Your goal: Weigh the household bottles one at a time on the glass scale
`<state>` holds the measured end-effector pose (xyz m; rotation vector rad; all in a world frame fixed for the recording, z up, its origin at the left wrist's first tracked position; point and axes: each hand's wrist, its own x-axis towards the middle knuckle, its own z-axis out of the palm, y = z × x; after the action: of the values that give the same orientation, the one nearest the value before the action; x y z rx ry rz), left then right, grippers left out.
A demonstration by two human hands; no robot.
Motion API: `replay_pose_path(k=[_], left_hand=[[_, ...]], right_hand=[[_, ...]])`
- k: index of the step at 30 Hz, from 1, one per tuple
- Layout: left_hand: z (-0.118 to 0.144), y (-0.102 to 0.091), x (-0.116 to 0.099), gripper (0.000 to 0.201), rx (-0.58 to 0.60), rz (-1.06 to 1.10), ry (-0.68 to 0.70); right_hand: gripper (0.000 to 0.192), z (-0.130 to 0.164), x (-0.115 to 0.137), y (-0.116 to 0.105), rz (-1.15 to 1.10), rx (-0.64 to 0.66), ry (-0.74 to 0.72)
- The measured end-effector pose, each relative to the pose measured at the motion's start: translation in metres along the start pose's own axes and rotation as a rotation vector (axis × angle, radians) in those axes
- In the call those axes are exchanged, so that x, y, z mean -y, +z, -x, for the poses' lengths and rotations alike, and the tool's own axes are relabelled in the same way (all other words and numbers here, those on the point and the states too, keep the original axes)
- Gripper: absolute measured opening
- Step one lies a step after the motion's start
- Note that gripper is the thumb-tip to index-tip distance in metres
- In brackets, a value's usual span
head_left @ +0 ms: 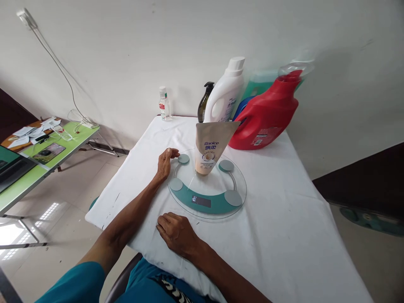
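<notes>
Weighing, I'd judge: tube (208, 145) upright on scale (217, 204). Left hand (164, 164) loose, empty at its rim; right hand (176, 231) loosely clenched on counter (271, 219). Lifting off needs an open-handed reach.

Beyond the left hand (164, 163): small clear bottle (163, 107), white-capped, upright. Beyond it, rightward: dark pump bottle (203, 104); white jug (232, 82); red jug (268, 120). Well left of it: green table (19, 189), bearing laptop (10, 166).
</notes>
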<state>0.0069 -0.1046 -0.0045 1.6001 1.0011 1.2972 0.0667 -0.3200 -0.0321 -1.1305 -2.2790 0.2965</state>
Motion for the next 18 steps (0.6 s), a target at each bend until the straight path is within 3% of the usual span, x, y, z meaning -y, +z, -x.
replay_pose_path(k=[11, 15, 18], left_hand=[[0.000, 0.002, 0.000, 0.073, 0.001, -0.011, 0.007], [0.000, 0.002, 0.001, 0.072, -0.010, 0.001, 0.003], [0.000, 0.002, 0.002, 0.072, -0.015, 0.002, 0.003]], right_hand=[[0.027, 0.000, -0.001, 0.001, -0.020, -0.068, -0.033], [0.032, -0.002, -0.002, -0.029, -0.066, -0.269, -0.089], [0.019, 0.006, -0.015, -0.069, -0.048, -0.547, 0.007]])
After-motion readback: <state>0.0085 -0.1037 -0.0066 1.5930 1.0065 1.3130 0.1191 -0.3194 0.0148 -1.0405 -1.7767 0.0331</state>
